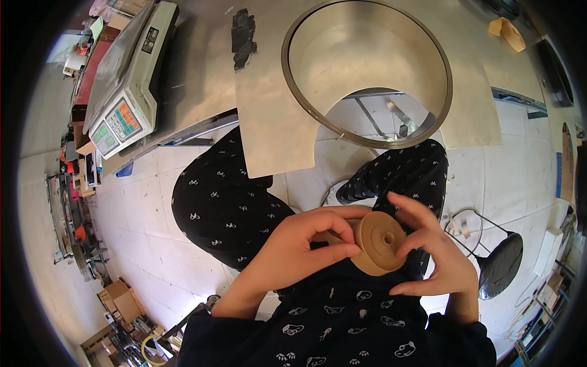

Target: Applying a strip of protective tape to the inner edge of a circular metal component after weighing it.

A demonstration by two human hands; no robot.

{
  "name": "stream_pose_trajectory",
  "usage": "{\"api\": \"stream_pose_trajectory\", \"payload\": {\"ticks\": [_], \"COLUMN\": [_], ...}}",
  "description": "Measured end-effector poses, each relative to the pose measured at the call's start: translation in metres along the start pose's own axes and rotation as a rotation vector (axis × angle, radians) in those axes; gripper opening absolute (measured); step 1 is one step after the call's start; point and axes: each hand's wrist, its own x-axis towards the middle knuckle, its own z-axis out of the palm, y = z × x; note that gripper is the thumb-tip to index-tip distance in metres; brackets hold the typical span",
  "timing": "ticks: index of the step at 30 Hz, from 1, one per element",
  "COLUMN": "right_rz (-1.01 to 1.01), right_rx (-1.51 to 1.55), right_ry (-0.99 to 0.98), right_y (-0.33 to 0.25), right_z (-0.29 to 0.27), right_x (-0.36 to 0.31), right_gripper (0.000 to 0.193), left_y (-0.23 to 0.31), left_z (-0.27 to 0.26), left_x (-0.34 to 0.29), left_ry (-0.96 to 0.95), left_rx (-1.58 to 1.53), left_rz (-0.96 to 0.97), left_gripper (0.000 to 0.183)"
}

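Above my lap, my left hand grips a tan roll of tape by its left side, thumb and fingers closed on it. The roll's flat face, with a small hole in its middle, is turned up and to the right. My right hand is at the roll's right side with its fingers spread. One of its fingertips appears to touch the roll's edge; its thumb is apart from it. Beyond my hands, a large metal ring rests on the tan sheet at the table's edge.
A digital weighing scale stands on the metal table at the left. Black tape sticks to the tabletop. A curled tan piece lies far right. A black stool is on the floor at right, cardboard boxes at lower left.
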Motion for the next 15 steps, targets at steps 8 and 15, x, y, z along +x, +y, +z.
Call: {"api": "stream_pose_trajectory", "payload": {"ticks": [8,15], "right_rz": [0.099,0.244], "right_rx": [0.131,0.776], "right_ry": [-0.004,0.373], "right_y": [0.017,0.073], "right_z": [0.023,0.018], "right_x": [0.001,0.015], "right_gripper": [0.052,0.078], "left_y": [0.027,0.031], "left_z": [0.012,0.018], "left_x": [0.007,0.011], "left_ry": [0.03,0.202], "left_rx": [0.642,0.687], "left_rz": [0.102,0.186], "left_gripper": [0.013,0.012]}}
